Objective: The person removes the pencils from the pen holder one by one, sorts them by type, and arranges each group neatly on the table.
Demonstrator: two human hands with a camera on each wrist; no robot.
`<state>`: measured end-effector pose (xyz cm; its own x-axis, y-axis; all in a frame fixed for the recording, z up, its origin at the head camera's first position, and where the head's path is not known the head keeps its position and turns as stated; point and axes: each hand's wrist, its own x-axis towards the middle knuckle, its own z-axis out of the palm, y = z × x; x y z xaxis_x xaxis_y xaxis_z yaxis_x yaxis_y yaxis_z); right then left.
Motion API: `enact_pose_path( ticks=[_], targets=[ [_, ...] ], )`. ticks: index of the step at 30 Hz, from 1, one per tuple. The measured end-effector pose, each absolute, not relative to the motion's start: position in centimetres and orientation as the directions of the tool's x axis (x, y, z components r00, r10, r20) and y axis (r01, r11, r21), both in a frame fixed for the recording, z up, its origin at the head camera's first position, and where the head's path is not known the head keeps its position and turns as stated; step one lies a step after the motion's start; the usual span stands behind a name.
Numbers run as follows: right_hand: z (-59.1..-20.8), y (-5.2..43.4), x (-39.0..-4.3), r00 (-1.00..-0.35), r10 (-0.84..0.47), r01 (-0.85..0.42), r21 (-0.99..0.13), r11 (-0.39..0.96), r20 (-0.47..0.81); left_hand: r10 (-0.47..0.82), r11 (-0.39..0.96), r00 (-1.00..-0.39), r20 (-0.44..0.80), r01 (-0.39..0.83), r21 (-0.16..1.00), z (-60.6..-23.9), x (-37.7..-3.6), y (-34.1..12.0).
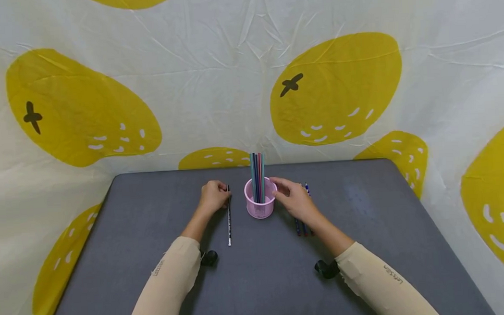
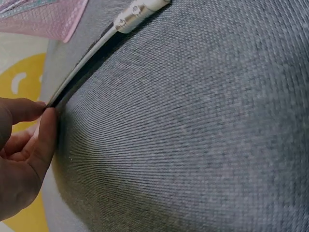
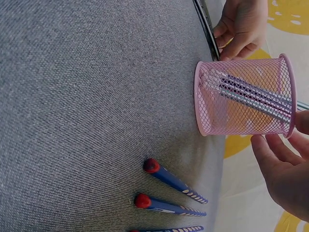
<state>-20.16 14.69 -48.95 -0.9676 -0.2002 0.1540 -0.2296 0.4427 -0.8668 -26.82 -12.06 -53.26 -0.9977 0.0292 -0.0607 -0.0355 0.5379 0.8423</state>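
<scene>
With thumb and fingertips my left hand [image 1: 213, 196] pinches a dark-and-silver pencil [image 1: 229, 226] near its far end. The pencil lies along the table, and its silver ferrule and white eraser [image 2: 137, 14] show in the left wrist view. Right of it stands a pink mesh pencil cup [image 1: 260, 212], upright, with several teal, dark and red pencils [image 1: 257, 176] in it. My right hand [image 1: 297, 202] holds the cup by its right side, fingers at the rim and wall. Blue pencils [image 3: 176, 208] with red ends lie beside that hand, partly hidden under it in the head view.
A dark grey table [image 1: 264, 282] carries everything. Behind it hangs a white cloth [image 1: 231, 96] printed with yellow fruit. Each forearm wears a beige sleeve [image 1: 166, 283], and a small black device [image 1: 326, 269] sits at each wrist.
</scene>
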Motion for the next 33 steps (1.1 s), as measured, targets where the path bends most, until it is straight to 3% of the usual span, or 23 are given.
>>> enact_pose_path(
  ticks=[18, 33],
  targets=[
    [-49.0, 14.5, -20.2, -0.97, -0.191, -0.224, -0.867, 0.445, 0.153, 0.046, 0.754, -0.998, -0.037, 0.01, 0.657, -52.5, -25.8, -11.5],
    [-48.7, 14.5, -20.1, -0.968, -0.197, -0.227, -0.868, 0.442, 0.153, -0.021, 0.748, -0.999, -0.047, -0.047, 0.662, -52.4, -25.3, -12.1]
  ],
)
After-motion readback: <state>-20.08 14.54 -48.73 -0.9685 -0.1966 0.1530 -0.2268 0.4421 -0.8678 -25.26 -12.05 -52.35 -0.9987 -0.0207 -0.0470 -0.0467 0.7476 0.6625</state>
